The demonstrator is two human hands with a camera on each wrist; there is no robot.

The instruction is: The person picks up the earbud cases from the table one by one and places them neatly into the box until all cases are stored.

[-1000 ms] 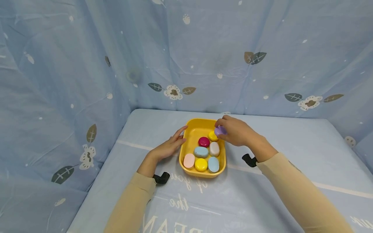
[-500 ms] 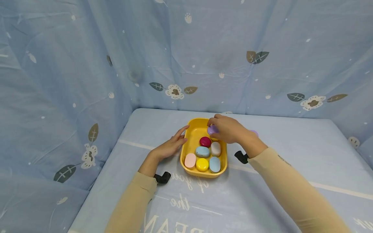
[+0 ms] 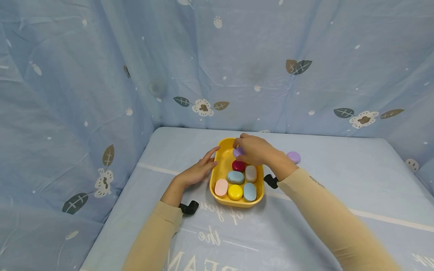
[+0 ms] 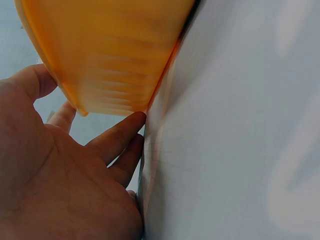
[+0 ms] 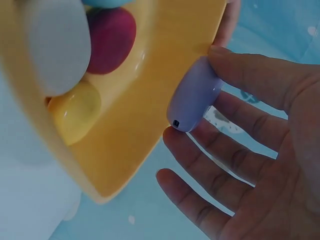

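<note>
A yellow tray (image 3: 222, 162) holds several small rounded cases, possibly earbud cases. My right hand (image 3: 257, 150) pinches a purple case (image 3: 238, 152) over its far part. In the right wrist view a small dark port shows on that purple case (image 5: 194, 97), with thumb and fingertips on either side of it. My left hand (image 3: 194, 173) touches the tray's left side with extended fingers, the thumb at the rim in the left wrist view. Inside lie crimson (image 3: 239, 165), white (image 3: 251, 173), pink (image 3: 221, 188), yellow (image 3: 235, 192) and two light blue cases (image 3: 235, 177). Another yellow one (image 5: 75, 112) shows in the right wrist view.
A second purple case (image 3: 293, 157) lies on the blue-covered table (image 3: 325, 180), right of the tray and beyond the right forearm. Patterned blue curtains (image 3: 237, 67) hang behind the table and on its left.
My right hand has moved left across the tray with the purple case still pinched. The other purple case on the table has come out from behind the arm. My left hand stays put.
</note>
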